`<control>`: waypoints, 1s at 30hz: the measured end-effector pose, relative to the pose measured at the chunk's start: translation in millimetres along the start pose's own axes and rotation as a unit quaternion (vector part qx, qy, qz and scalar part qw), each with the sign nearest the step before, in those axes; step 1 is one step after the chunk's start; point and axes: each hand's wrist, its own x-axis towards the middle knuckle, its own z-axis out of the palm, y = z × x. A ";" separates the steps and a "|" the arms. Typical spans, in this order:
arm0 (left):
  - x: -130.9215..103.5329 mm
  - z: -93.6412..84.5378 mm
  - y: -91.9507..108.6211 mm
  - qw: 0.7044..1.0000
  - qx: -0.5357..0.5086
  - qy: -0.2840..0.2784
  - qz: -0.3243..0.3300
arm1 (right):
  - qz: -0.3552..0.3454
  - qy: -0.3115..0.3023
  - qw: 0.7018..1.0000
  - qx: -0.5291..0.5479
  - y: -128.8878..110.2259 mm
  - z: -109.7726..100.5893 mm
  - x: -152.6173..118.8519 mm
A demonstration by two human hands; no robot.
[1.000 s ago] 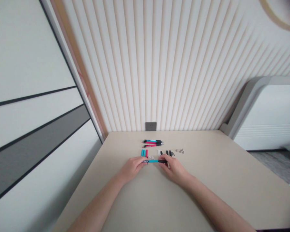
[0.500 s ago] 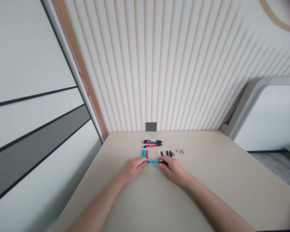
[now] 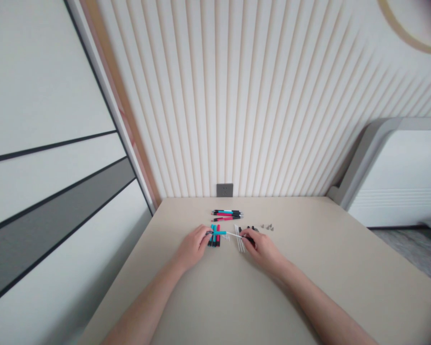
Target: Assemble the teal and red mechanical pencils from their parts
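My left hand [image 3: 194,245] pinches the black end of a teal pen barrel [image 3: 220,233], held level above the table. Between the hands a thin white refill [image 3: 233,234] runs from the barrel's open end to a black pen part [image 3: 250,239] in the closed fingers of my right hand [image 3: 264,249]. Below the teal barrel lie teal and red barrels [image 3: 218,241] with black ends. White refills [image 3: 239,245] lie just left of my right hand, and small white pieces [image 3: 226,237] are between the hands. Black parts behind my right fingers are partly hidden.
Several pens [image 3: 227,212] lie in a group toward the back of the table [image 3: 215,306]. Small grey pieces [image 3: 267,227] sit right of the black parts. A dark socket [image 3: 224,190] is on the ribbed wall behind.
The teal barrel and the black part have come apart, with the white refill now showing between them. My left hand has moved slightly forward and left, uncovering the barrels' black ends.
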 end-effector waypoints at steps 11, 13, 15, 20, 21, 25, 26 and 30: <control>1.9 2.7 -0.5 0.994 -0.085 0.060 -0.041 | 0.029 0.019 0.999 0.001 4.7 -0.3 3.3; 1.6 4.1 3.2 0.988 -0.139 0.040 -0.049 | 0.023 0.001 1.000 0.003 2.1 0.8 3.0; 0.5 7.2 7.3 0.980 -0.190 0.000 -0.060 | -0.001 -0.028 1.000 0.009 -2.0 3.7 2.2; -1.7 16.1 12.7 0.969 -0.223 -0.066 -0.080 | -0.044 -0.087 0.995 0.012 -11.8 12.9 -0.1; -1.6 16.8 12.8 0.970 -0.220 -0.071 -0.077 | -0.046 -0.091 0.995 0.010 -13.0 13.8 -0.4; -0.1 15.8 13.0 0.976 -0.194 -0.062 -0.074 | -0.041 -0.096 0.995 -0.005 -15.1 12.7 -0.9; 0.5 15.0 13.1 0.977 -0.190 -0.053 -0.078 | -0.033 -0.094 0.995 -0.014 -14.8 11.5 -0.7; 2.6 11.1 11.2 0.977 -0.190 -0.012 -0.100 | 0.019 -0.082 0.994 -0.074 -8.8 4.5 1.3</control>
